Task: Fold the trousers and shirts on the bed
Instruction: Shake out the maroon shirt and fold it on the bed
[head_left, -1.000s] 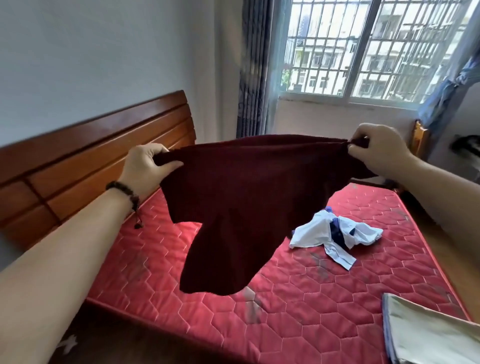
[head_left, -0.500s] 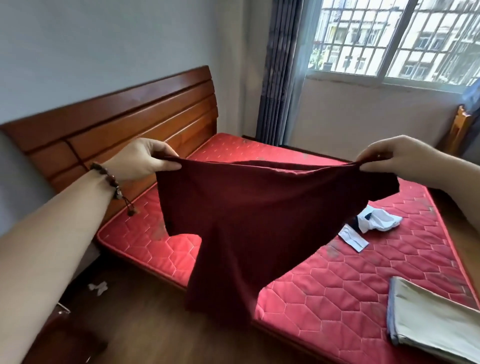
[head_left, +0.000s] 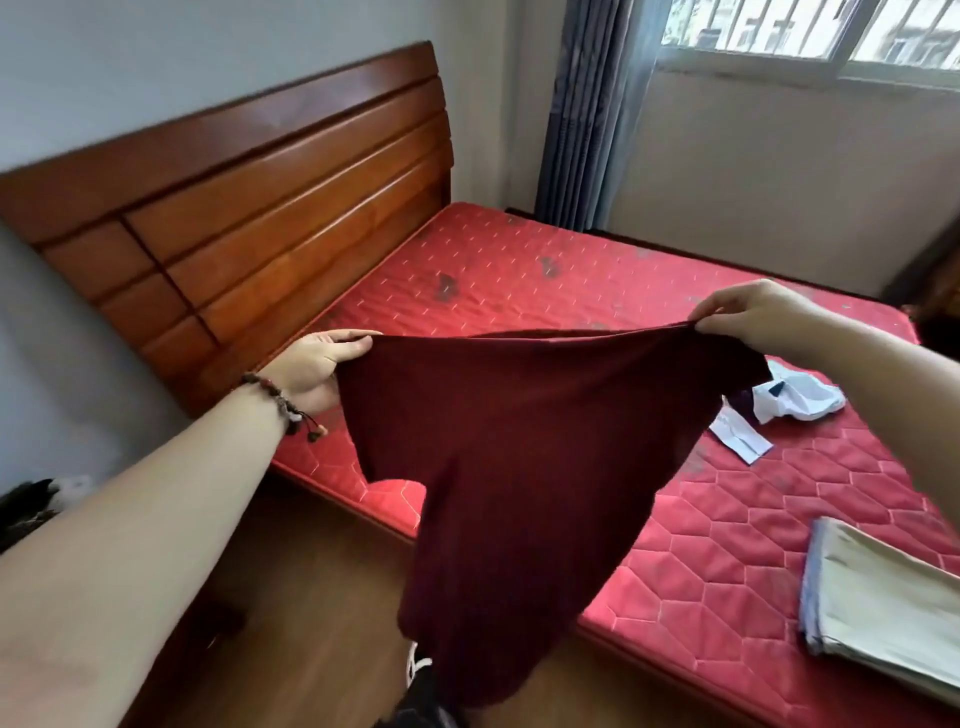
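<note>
Maroon garment (head_left: 519, 467) hangs in the air over the near corner of the bed (head_left: 545, 291), stretched out by its top edge between two hands, the rest drooping down to about 6 o'clock above the wooden floor (head_left: 311, 597). Left hand (head_left: 317, 369), at 9 o'clock of the cloth, pinches one upper corner between thumb and fingers; a beaded bracelet (head_left: 283, 405) sits on that wrist. Right hand (head_left: 753, 317), at 2 o'clock, grips the other upper corner with curled fingers. Beyond the cloth at 3 o'clock a crumpled white garment (head_left: 800, 395) lies on the red quilted mattress. At 4 o'clock a folded beige piece (head_left: 883, 603) rests flat near the mattress edge. Wooden headboard (head_left: 249, 208) stands at 10 o'clock, a grey curtain (head_left: 592, 104) at 12.
</note>
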